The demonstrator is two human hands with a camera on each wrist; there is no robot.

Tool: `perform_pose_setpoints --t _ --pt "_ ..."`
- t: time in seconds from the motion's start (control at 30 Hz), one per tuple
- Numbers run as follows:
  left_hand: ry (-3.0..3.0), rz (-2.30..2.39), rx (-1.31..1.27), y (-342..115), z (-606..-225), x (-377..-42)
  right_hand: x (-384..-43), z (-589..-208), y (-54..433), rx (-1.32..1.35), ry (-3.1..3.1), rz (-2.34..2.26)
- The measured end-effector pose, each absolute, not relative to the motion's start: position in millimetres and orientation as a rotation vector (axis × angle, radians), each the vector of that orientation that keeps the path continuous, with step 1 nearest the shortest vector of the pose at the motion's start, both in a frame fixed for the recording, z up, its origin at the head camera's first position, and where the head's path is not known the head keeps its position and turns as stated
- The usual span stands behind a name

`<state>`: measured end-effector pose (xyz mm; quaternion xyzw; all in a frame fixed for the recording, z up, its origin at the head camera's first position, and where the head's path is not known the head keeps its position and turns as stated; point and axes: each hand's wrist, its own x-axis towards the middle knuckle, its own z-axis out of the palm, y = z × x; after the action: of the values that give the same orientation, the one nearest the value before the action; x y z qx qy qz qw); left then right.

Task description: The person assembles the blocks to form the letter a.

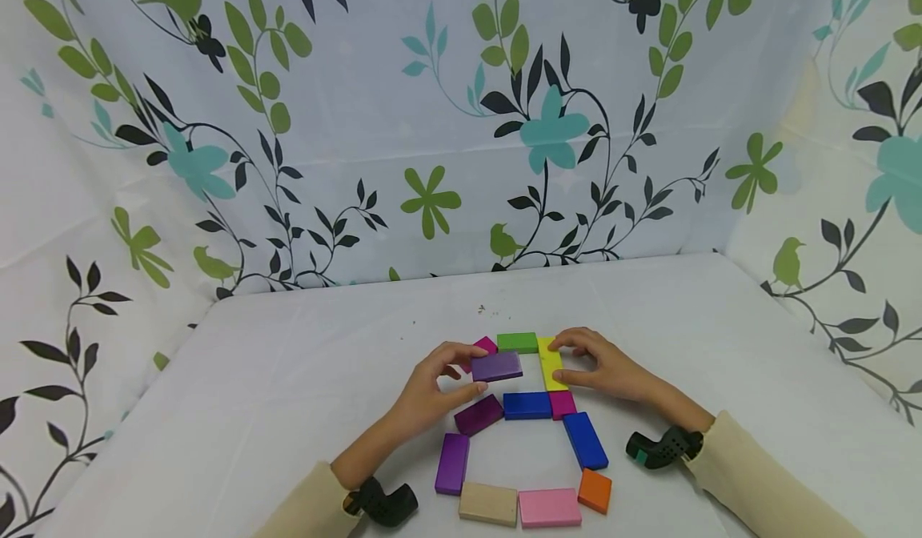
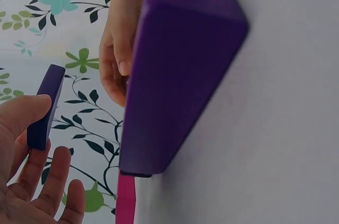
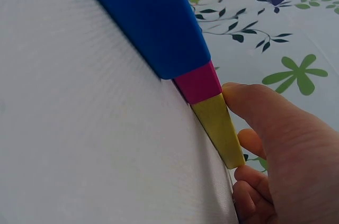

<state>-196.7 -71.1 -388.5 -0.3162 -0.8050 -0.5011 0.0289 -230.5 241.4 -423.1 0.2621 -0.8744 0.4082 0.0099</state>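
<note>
My left hand (image 1: 432, 382) pinches a purple block (image 1: 497, 367) between thumb and fingers, raised off the table; the left wrist view shows this held block (image 2: 46, 107) tilted, clear of the surface. A magenta block (image 1: 487, 344) lies partly hidden behind it. Across from it, my right hand (image 1: 605, 368) has its thumb and curled fingers on a yellow block (image 1: 551, 364) lying flat. The yellow block's far end meets a green block (image 1: 517, 343). Its near end touches a small magenta block (image 1: 563, 404), beside a blue block (image 1: 527, 405).
Nearer me, a dark purple block (image 1: 479, 415), a violet block (image 1: 451, 463), a beige block (image 1: 488, 503), a pink block (image 1: 550, 507), an orange block (image 1: 595, 491) and another blue block (image 1: 585, 439) form a ring. Patterned cloth (image 1: 461, 162) stands behind the white table (image 1: 324, 362).
</note>
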Motion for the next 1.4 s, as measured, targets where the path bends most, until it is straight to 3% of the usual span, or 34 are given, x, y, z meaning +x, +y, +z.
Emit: perform_pose_setpoints --t 1.4 --pt "-2.513 -1.658 -1.316 -36.1 -381.4 -151.0 -232.6 -423.6 243.4 0.826 -2.734 1.329"
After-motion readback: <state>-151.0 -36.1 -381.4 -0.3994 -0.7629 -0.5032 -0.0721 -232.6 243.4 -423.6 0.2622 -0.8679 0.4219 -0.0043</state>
